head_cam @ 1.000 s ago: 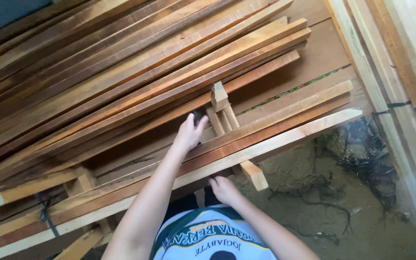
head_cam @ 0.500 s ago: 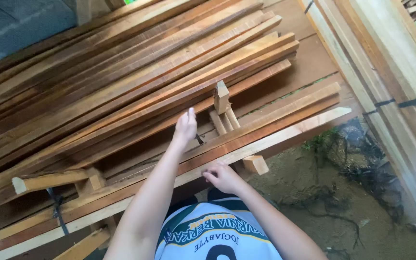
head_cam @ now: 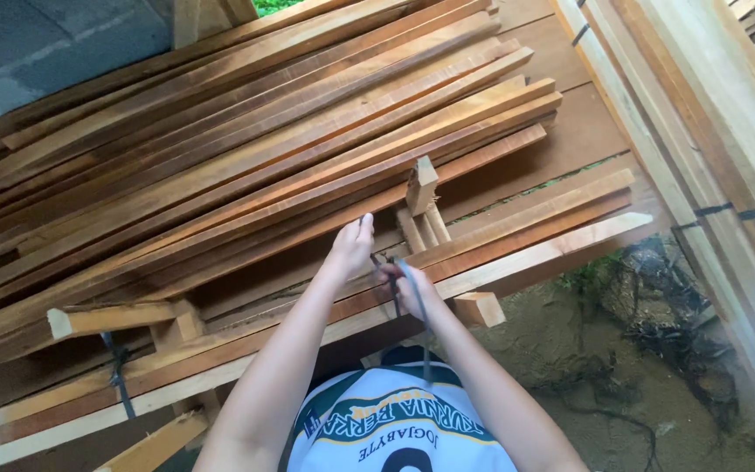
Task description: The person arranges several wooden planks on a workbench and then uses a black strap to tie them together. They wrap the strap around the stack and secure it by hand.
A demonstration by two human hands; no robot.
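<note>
Both hands meet at the near edge of the stacked wooden slats (head_cam: 246, 157): the right hand (head_cam: 414, 288) pinches a thin dark strap (head_cam: 421, 336) trailing toward the body, and the left hand (head_cam: 351, 249) lies open-fingered on the slats just beside it. Beyond stand short upright wood blocks (head_cam: 421, 188), with long pale planks (head_cam: 709, 131) far right.

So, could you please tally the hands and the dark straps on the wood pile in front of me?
Hands: 2, left hand and right hand.
Dark straps: 2, held strap and lower-left strap.
Total: 4.
</note>
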